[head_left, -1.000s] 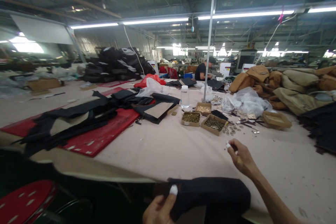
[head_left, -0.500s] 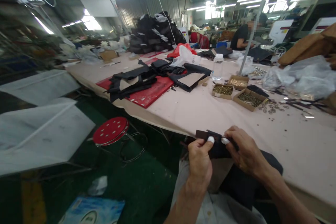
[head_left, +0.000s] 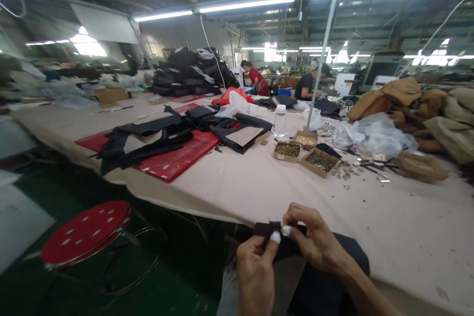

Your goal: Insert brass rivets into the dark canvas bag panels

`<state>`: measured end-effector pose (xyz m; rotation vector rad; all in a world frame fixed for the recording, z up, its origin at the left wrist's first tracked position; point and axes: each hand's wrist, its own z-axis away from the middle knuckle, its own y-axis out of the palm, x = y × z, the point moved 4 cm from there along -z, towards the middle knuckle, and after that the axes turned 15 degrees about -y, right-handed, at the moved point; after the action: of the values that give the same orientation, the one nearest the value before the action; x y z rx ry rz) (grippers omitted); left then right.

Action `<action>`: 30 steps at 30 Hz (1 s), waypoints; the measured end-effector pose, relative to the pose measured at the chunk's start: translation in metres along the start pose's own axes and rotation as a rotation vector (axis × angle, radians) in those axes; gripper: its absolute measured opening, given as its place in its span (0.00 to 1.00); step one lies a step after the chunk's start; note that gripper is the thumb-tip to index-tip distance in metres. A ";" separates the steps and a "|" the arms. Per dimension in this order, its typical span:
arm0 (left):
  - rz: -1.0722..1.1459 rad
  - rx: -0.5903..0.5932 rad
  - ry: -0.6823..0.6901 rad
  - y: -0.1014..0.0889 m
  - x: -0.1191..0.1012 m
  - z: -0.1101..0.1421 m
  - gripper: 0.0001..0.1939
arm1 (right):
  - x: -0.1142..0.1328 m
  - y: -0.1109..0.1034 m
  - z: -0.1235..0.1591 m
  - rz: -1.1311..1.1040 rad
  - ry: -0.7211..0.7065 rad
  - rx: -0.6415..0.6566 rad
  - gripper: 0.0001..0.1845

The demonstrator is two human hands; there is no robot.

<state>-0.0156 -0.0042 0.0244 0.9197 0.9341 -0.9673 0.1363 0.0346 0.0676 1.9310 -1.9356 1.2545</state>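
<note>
A dark fabric piece [head_left: 322, 286] lies over my lap, its top edge raised at the table's front edge. My left hand [head_left: 257, 269] pinches that edge beside a short dark brown strap [head_left: 261, 229]. Close on its right, my right hand [head_left: 314, 239] is closed on the same edge, thumb and fingers pressed together. White wrapping covers both thumb tips, which almost touch. Whatever small part may sit between the fingers is hidden.
Small boxes of metal fittings [head_left: 319, 162] and a clear bottle [head_left: 280, 122] stand on the table [head_left: 229, 192]. Dark fabric pieces [head_left: 148, 140] lie on a red board [head_left: 177, 158]. A red stool [head_left: 87, 232] is at left. Two people work farther back.
My view has swung right and upward, so the table's contents appear farther left and lower. Both hands keep hold of the fabric, and the thumbs are closer together.
</note>
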 end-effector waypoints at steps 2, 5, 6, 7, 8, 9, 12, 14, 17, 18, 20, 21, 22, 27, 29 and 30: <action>-0.029 0.038 0.027 0.001 0.001 0.002 0.13 | -0.004 -0.003 0.001 -0.056 0.064 -0.024 0.05; -0.066 0.070 0.050 0.001 0.000 0.004 0.11 | -0.006 -0.004 0.001 -0.098 0.094 -0.037 0.05; -0.079 0.071 0.053 0.001 0.001 0.004 0.11 | -0.006 -0.004 0.002 -0.098 0.088 -0.034 0.05; -0.090 0.071 0.054 0.001 0.001 0.004 0.11 | -0.006 -0.003 0.002 -0.091 0.077 -0.029 0.05; -0.095 0.072 0.053 0.000 0.001 0.004 0.11 | -0.006 -0.003 0.002 -0.079 0.066 -0.026 0.04; -0.097 0.075 0.050 0.000 0.002 0.003 0.12 | -0.006 -0.003 0.003 -0.069 0.060 -0.024 0.04; -0.104 0.079 0.049 -0.001 0.006 0.001 0.14 | -0.008 -0.004 0.005 -0.075 0.089 -0.027 0.04; -0.106 0.074 0.059 -0.002 0.010 -0.001 0.15 | -0.008 -0.004 0.007 -0.083 0.109 -0.048 0.05; -0.078 0.062 0.047 -0.003 0.015 -0.004 0.16 | -0.003 -0.002 0.008 -0.054 0.054 -0.099 0.05; -0.057 0.059 0.033 -0.002 0.017 -0.005 0.17 | -0.001 -0.001 0.008 -0.035 0.016 -0.114 0.04; -0.002 0.053 -0.002 -0.001 0.017 -0.007 0.18 | 0.004 0.001 0.009 0.024 -0.074 -0.143 0.03; 0.032 0.051 -0.021 0.000 0.017 -0.007 0.19 | 0.006 0.002 0.010 0.058 -0.120 -0.151 0.05; 0.065 0.048 -0.043 0.002 0.016 -0.007 0.19 | 0.007 0.003 0.011 0.091 -0.160 -0.153 0.07; 0.168 0.058 -0.090 0.011 0.007 0.006 0.16 | 0.008 0.006 0.023 0.203 -0.254 -0.091 0.14; 0.209 0.069 -0.078 0.016 0.005 0.010 0.15 | 0.006 0.005 0.028 0.236 -0.241 -0.062 0.13; 0.232 0.076 -0.080 0.017 0.006 0.011 0.14 | 0.005 0.004 0.030 0.239 -0.224 -0.054 0.12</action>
<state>0.0048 -0.0110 0.0255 1.0222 0.7097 -0.8389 0.1453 0.0114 0.0490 1.9320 -2.3444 1.0606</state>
